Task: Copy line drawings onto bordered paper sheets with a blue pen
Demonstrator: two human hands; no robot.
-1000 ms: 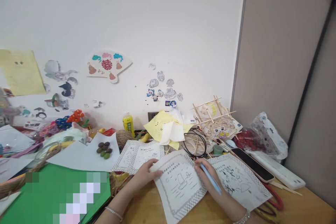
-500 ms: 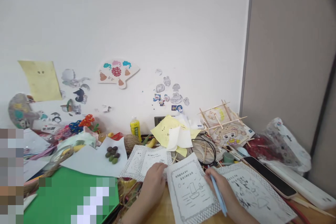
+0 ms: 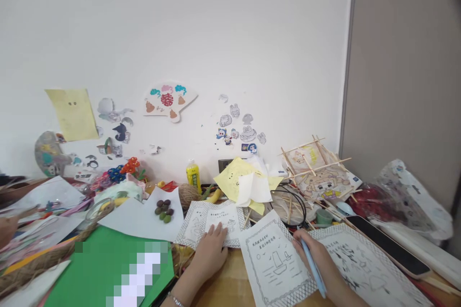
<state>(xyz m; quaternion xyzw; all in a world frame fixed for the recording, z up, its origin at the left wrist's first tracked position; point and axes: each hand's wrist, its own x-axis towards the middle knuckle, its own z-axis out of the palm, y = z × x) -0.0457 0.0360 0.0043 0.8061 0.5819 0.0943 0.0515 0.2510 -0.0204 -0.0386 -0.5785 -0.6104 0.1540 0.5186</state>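
My left hand (image 3: 212, 250) lies with its fingers spread on the lower part of a drawing sheet with a patterned border (image 3: 196, 223). In my right hand (image 3: 315, 249) is a light blue pen (image 3: 312, 266), held between thumb and fingers. This hand rests over the right edge of a bordered sheet with a sailboat drawing (image 3: 272, 278) and a few lines of writing. Another bordered sheet with dark ink drawings (image 3: 363, 259) lies to the right, partly covered by my right hand and forearm.
A phone (image 3: 389, 244) lies at the right. Behind stand a yellow bottle (image 3: 193, 176) and a stick frame with a cartoon picture (image 3: 320, 177). Dark round fruits (image 3: 164, 211) lie on white paper, above a green board (image 3: 108, 259). Paper cut-outs (image 3: 248, 133) are on the wall.
My left hand has moved off the edge of the sailboat sheet and onto the left drawing sheet. My right hand still holds the pen. The view has shifted slightly left.
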